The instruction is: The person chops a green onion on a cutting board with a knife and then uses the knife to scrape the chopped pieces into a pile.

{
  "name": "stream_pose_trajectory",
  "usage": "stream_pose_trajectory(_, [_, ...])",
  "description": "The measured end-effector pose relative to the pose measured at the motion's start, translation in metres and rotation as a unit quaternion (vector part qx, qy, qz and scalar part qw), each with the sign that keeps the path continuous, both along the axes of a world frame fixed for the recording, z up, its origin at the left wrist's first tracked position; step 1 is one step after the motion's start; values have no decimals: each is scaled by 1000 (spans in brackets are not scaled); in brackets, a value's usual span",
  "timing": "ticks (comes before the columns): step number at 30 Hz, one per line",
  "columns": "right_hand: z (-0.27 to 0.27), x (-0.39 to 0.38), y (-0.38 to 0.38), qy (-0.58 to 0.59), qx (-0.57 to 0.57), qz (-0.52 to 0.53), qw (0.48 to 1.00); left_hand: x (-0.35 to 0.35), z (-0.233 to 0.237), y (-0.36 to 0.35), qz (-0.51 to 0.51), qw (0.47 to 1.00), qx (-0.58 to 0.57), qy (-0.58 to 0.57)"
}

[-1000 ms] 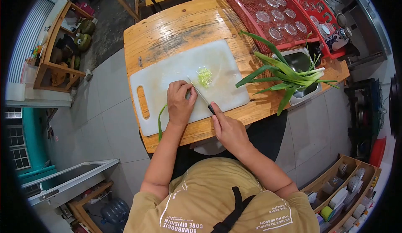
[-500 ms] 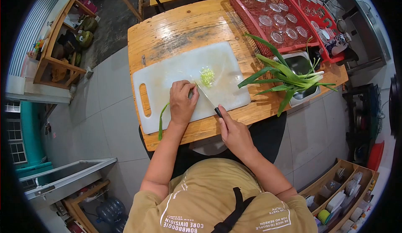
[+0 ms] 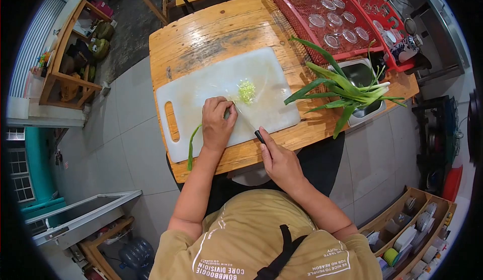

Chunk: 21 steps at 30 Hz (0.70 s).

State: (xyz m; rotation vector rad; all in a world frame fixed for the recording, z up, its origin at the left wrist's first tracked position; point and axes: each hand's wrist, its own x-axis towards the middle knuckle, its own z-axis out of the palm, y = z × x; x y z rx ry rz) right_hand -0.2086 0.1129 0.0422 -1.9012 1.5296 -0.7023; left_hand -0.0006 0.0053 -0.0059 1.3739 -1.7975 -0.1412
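My left hand [image 3: 218, 121] is closed on a green onion [image 3: 192, 147] on the white cutting board [image 3: 196, 86]; the leafy end trails out toward the board's near edge. Gripped in my right hand [image 3: 279, 159] is a knife [image 3: 259, 135] with a black handle, its blade pointing away from me and reaching close to my left fingertips. Just beyond the blade lies a small heap of chopped green onion [image 3: 246, 92]. The blade's exact contact with the stalk is hidden by my fingers.
At the right, a bunch of green onions [image 3: 347, 90] lies across a metal-lined container [image 3: 359, 74]. Red baskets [image 3: 347, 54] of upturned glasses [image 3: 317, 20] stand at the far right of the wooden table [image 3: 201, 33]. A wooden divided box [image 3: 402, 229] sits lower right.
The view has shifted slightly. Both hands stay in nearly the same place over the board, with the knife still beside my left fingertips.
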Motion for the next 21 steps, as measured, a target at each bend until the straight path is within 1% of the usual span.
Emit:
stream_pose_trajectory(3, [-4,0,1,9,2,4,1000,0,-1,0,3,1000,4,3])
stream_pose_trajectory(6, [-7,2,0,-11,-20,-10,1000,0,-2,-1,6,1000,11,9])
stream_pose_trajectory(9, [-5,2,-4,1,-17,-3,1000,0,-2,-2,5,1000,10,10])
stream_pose_trajectory(11, [-2,3,-9,39,20,15,999,1,-2,-2,2,1000,8,12])
stream_pose_trajectory(12, [-4,5,-12,38,21,15,999,1,-2,-2,2,1000,9,11])
stream_pose_trajectory(14, [-13,11,-19,14,-40,12,999,1,-1,-2,-1,1000,23,12])
stream_pose_trajectory(18, [-15,12,-21,-3,-37,10,999,1,-1,-2,6,999,29,17])
stream_pose_trajectory(20, [-9,9,-15,15,0,10,1000,0,-1,-1,3,1000,26,15])
stream_pose_trajectory(21, [-9,9,-14,15,0,11,1000,1,-1,-2,4,1000,26,15])
